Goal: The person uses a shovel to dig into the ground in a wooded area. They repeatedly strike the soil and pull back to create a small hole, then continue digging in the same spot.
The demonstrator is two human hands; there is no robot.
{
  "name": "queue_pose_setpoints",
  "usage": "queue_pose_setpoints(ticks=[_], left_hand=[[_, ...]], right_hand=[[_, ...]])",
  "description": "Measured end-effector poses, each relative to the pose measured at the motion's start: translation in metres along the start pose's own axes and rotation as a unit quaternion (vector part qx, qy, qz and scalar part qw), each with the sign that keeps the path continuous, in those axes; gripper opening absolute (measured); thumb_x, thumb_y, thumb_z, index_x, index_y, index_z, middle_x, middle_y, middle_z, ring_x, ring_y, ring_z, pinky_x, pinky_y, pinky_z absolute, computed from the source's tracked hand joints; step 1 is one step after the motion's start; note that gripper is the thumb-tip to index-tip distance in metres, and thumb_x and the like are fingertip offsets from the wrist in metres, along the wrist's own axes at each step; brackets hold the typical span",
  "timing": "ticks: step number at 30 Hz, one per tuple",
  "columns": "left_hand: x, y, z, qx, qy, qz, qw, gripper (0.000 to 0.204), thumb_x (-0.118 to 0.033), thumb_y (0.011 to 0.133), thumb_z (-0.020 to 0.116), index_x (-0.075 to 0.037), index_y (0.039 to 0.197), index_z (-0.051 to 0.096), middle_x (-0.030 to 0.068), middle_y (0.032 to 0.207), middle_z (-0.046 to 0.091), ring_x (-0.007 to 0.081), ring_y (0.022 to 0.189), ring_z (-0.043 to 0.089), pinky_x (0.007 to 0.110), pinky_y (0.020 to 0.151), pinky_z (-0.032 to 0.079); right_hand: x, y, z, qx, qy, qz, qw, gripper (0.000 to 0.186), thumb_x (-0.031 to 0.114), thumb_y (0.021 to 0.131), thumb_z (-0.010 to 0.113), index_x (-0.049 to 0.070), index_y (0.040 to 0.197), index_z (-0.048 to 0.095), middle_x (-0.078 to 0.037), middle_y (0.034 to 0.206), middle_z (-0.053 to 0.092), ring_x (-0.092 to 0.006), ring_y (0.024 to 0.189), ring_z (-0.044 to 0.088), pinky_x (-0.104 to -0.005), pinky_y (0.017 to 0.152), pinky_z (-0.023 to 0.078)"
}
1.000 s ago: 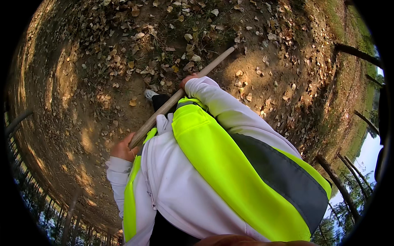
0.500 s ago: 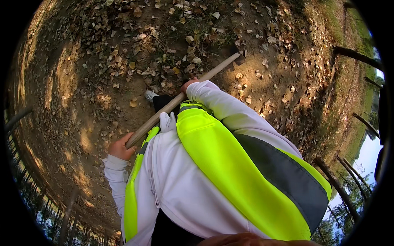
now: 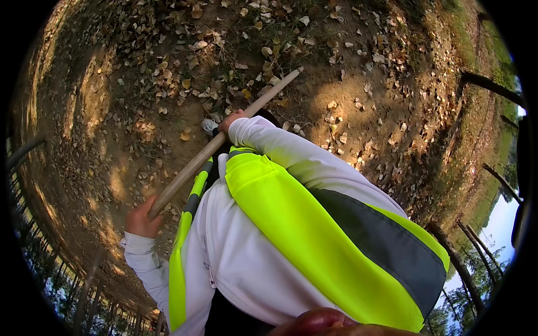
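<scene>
A long wooden pole (image 3: 190, 168) runs diagonally across the front of my body, its far end above my right hand, low over dirt and leaves. My left hand (image 3: 144, 218) is closed round its lower-left stretch, beside my hip. My right hand (image 3: 232, 121) grips it farther up, partly covered by my white sleeve (image 3: 291, 151). Whether anything is fixed at the far end is too dark to make out. I wear a yellow-green and grey vest (image 3: 263, 213) over a white top. A white shoe (image 3: 209, 125) shows just left of my right hand.
Dry leaves (image 3: 168, 78) and grass tufts lie scattered over shaded, sun-dappled dirt ground (image 3: 336, 95). Several tree trunks (image 3: 493, 89) stand around the rim of the view, with green foliage and sky beyond on the right.
The pole and both my hands have shifted toward the left, with the left hand also lower in the picture. Both hands still hold the pole.
</scene>
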State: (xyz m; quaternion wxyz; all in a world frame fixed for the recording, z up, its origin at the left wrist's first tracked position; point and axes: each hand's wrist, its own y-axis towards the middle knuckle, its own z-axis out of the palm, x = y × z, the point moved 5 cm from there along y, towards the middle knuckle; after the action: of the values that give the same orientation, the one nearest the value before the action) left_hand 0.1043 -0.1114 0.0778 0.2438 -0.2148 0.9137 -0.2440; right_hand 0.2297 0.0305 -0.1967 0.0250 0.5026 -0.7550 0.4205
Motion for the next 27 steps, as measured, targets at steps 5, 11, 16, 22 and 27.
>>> queue_pose_setpoints(ticks=[5, 11, 16, 22, 27], left_hand=[[0.009, 0.005, 0.009, 0.038, -0.023, -0.063, 0.997, 0.041, -0.009, 0.054, 0.059, -0.009, 0.094, 0.051, 0.0134, 0.077, 0.055, 0.0259, 0.068, 0.055, 0.031, 0.059, 0.043], [0.019, 0.044, 0.084, 0.052, -0.156, -0.001, 0.986, 0.038, -0.013, 0.056, 0.059, -0.008, 0.093, 0.051, 0.0127, 0.073, 0.055, 0.022, 0.065, 0.056, 0.029, 0.057, 0.043], [-0.041, 0.102, 0.107, 0.076, -0.141, 0.032, 0.987, 0.036, -0.018, 0.058, 0.058, -0.011, 0.092, 0.051, 0.0136, 0.072, 0.055, 0.0265, 0.066, 0.054, 0.031, 0.056, 0.042], [-0.045, 0.082, 0.094, 0.066, -0.073, 0.007, 0.995, 0.031, -0.02, 0.059, 0.059, -0.014, 0.089, 0.052, 0.0125, 0.069, 0.054, 0.0299, 0.064, 0.052, 0.034, 0.054, 0.041], [-0.019, 0.036, 0.058, 0.044, -0.013, 0.013, 0.999, 0.034, -0.015, 0.056, 0.06, -0.012, 0.089, 0.052, 0.0133, 0.068, 0.054, 0.0284, 0.062, 0.053, 0.034, 0.052, 0.042]], right_hand=[[-0.008, 0.019, 0.018, 0.056, -0.003, 0.02, 0.998, 0.025, 0.026, 0.068, 0.046, 0.027, 0.091, 0.051, 0.001, 0.093, 0.052, -0.0177, 0.093, 0.046, -0.0387, 0.079, 0.027], [-0.082, -0.02, 0.034, 0.147, -0.033, 0.084, 0.985, 0.024, 0.031, 0.068, 0.045, 0.026, 0.091, 0.051, 0.001, 0.095, 0.052, -0.0186, 0.093, 0.045, -0.0389, 0.081, 0.026], [-0.169, -0.051, 0.023, 0.102, -0.049, 0.177, 0.978, 0.022, 0.03, 0.065, 0.049, 0.025, 0.087, 0.053, 0.001, 0.089, 0.053, -0.0177, 0.089, 0.046, -0.0383, 0.077, 0.028], [-0.126, -0.059, -0.003, -0.026, -0.026, 0.162, 0.986, 0.023, 0.019, 0.065, 0.05, 0.025, 0.086, 0.054, 0.003, 0.082, 0.053, -0.0156, 0.087, 0.046, -0.0372, 0.073, 0.029], [-0.055, -0.046, -0.001, -0.065, 0.005, 0.073, 0.995, 0.02, 0.019, 0.06, 0.053, 0.025, 0.079, 0.055, 0.004, 0.079, 0.055, -0.0137, 0.081, 0.048, -0.0336, 0.071, 0.029]])
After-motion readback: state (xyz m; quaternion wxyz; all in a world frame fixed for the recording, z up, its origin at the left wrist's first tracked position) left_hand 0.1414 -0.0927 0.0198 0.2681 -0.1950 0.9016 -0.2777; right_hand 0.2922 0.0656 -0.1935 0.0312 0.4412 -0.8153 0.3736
